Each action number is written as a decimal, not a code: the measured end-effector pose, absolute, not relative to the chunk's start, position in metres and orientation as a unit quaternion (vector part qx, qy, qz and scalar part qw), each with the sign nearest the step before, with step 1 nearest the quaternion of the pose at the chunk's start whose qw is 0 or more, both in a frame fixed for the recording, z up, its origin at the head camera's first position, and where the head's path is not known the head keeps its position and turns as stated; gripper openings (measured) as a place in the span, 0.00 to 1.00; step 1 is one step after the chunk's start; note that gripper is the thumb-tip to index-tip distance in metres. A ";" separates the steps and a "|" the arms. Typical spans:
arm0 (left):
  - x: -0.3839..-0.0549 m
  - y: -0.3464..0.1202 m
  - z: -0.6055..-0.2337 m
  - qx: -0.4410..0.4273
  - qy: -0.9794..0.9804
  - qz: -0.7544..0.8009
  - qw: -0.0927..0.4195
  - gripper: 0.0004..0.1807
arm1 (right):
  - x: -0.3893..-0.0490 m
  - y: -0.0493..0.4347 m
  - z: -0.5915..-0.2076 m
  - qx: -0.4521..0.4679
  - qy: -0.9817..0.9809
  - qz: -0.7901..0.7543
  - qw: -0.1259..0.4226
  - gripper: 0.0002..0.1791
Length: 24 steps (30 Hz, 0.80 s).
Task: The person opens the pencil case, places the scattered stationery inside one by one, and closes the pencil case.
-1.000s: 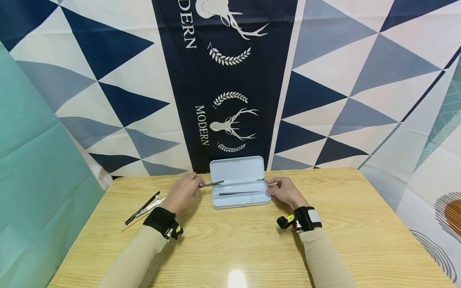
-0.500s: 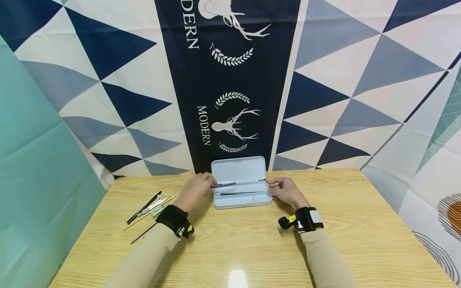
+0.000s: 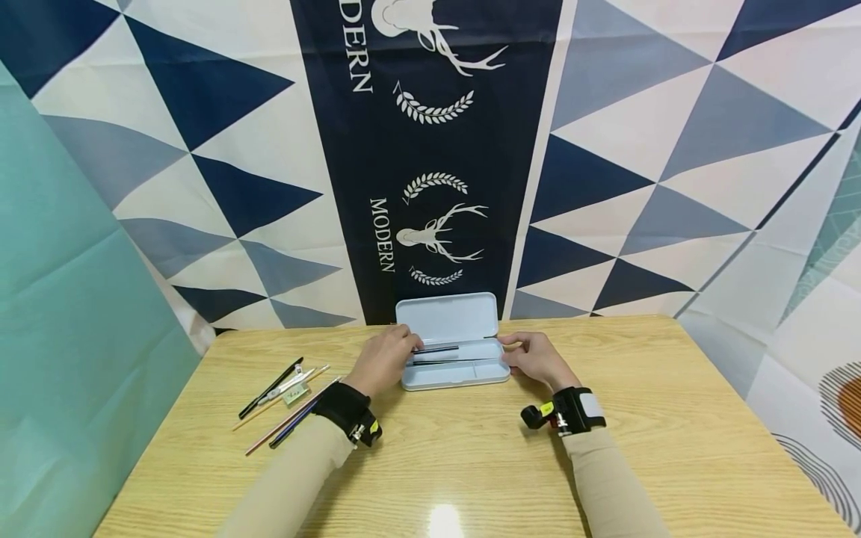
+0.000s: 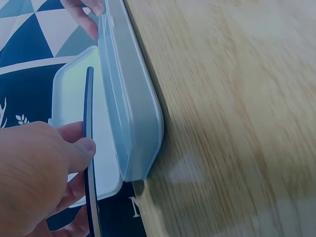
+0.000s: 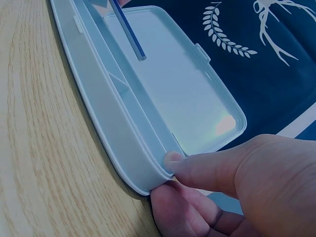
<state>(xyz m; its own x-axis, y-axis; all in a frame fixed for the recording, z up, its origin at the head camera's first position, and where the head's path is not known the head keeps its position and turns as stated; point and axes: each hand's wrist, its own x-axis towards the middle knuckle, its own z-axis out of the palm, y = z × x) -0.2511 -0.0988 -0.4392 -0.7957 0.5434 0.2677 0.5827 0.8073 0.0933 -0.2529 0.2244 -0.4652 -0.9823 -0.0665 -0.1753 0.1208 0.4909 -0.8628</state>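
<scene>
A light blue pencil case [image 3: 447, 320] stands with its lid up at the back edge of the table. My left hand [image 3: 386, 359] pinches a dark striped pencil [image 4: 90, 113] between thumb and fingers, above the case's left part. The pencil's far end shows against the open lid in the right wrist view. My right hand [image 3: 534, 357] grips the case's right end, thumb [image 5: 174, 160] over the rim and fingers against the outside. Inside the case runs a long divider with a short crosspiece; a thin dark line shows along it, a thing or a shadow, I cannot tell.
Left of my left arm lie black pens [image 3: 269, 388], a white compass-like tool [image 3: 285, 385], a wooden stick [image 3: 262, 411], a small green-and-white eraser-like block [image 3: 296, 394], a reddish pencil [image 3: 276, 430] and a blue pen [image 3: 296, 426]. A patterned cloth [image 3: 605, 187] hangs behind the table.
My left hand has moved right with the pencil, from beside the case to over it. More of the things on the left have come into view. My right hand stays on the case.
</scene>
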 end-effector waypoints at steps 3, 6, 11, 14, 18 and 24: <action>-0.251 -0.094 -0.440 -0.295 -0.945 -0.089 0.106 0.13 | -0.253 0.224 -0.465 0.018 0.857 -0.506 0.094 0.26; -0.251 -0.089 -0.440 -0.294 -0.945 -0.094 0.105 0.12 | -0.253 0.224 -0.464 0.023 0.857 -0.505 0.095 0.26; -0.252 -0.081 -0.442 -0.290 -0.946 -0.097 0.108 0.13 | -0.253 0.223 -0.464 0.029 0.858 -0.504 0.097 0.26; -0.253 -0.076 -0.444 -0.289 -0.946 -0.092 0.113 0.13 | -0.252 0.223 -0.464 0.028 0.858 -0.504 0.097 0.26; -0.253 -0.069 -0.446 -0.294 -0.944 -0.085 0.125 0.13 | -0.252 0.223 -0.464 0.025 0.859 -0.502 0.100 0.26; -0.258 -0.060 -0.450 -0.308 -0.936 -0.100 0.138 0.13 | -0.253 0.223 -0.464 0.028 0.857 -0.506 0.098 0.26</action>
<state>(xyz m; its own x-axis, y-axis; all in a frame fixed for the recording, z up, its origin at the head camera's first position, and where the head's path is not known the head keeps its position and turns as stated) -0.2584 -0.0602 -0.4501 -0.7723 0.5487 0.3200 0.6041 0.7902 0.1030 -0.2527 0.2235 -0.4635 -0.9791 -0.0504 -0.1969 0.1480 0.4870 -0.8608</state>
